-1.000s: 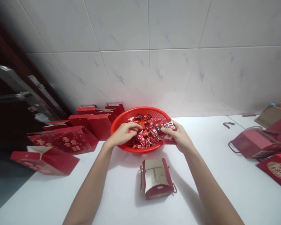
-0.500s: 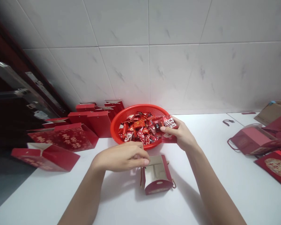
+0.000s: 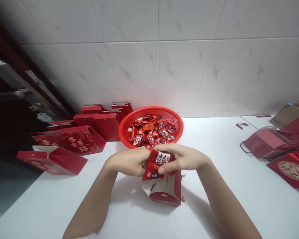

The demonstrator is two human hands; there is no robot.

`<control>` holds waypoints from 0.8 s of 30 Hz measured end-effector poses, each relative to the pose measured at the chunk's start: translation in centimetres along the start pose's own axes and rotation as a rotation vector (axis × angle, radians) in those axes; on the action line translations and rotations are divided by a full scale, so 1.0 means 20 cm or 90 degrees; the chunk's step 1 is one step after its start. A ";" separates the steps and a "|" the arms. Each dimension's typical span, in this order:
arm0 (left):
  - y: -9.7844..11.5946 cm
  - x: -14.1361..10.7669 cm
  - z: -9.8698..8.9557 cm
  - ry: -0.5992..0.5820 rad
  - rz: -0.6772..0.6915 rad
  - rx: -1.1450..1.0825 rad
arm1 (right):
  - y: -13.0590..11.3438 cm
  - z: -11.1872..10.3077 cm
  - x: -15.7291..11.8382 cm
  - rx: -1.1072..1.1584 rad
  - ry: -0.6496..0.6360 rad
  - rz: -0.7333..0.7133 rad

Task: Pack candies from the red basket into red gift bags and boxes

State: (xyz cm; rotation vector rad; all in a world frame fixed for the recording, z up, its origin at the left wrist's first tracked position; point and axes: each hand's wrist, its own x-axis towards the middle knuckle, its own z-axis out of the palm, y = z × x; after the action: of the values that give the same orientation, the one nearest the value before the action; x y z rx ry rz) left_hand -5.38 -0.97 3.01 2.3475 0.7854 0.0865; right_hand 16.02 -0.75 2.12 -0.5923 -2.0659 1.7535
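My right hand (image 3: 185,158) grips red wrapped candies (image 3: 157,163) over the mouth of a small open red box (image 3: 165,194). Against the candies and the box's far left side is my left hand (image 3: 129,161), its fingers curled and partly hidden, so what it grips cannot be made out. The box stands on the white table, its pale inside partly visible and a cord at its right side. Just behind the hands sits a red plastic basket (image 3: 180,127) holding several candies (image 3: 149,131) in red wrappers.
Several red gift bags (image 3: 82,141) stand at the left by a dark door (image 3: 5,132). On the right lie red boxes (image 3: 269,142), a flat red packet with a round emblem (image 3: 292,171), a cardboard box (image 3: 286,114) and a dark cord (image 3: 242,125). A tiled wall rises behind.
My right hand has moved from the basket's edge down and left to the small box, carrying candies. The box has turned slightly, and my left hand has come closer to the candies.
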 end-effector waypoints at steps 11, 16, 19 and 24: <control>0.07 -0.08 0.00 -0.013 -0.070 0.043 | -0.04 0.08 -0.13 -0.342 -0.027 0.200; 0.08 -0.07 0.01 -0.004 -0.049 0.053 | -0.02 0.14 -0.12 -0.292 -0.009 0.240; 0.07 -0.07 0.01 -0.006 -0.054 0.052 | 0.00 0.15 -0.12 -0.314 -0.014 0.265; 0.08 -0.07 0.00 -0.011 -0.054 0.035 | 0.02 0.16 -0.14 -0.354 0.002 0.237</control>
State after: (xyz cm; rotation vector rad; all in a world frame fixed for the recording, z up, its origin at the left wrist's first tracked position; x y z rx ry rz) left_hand -5.69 -2.75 4.07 2.3597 0.8885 0.0089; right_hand 16.75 -4.85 1.29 -1.2003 -2.5789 1.3180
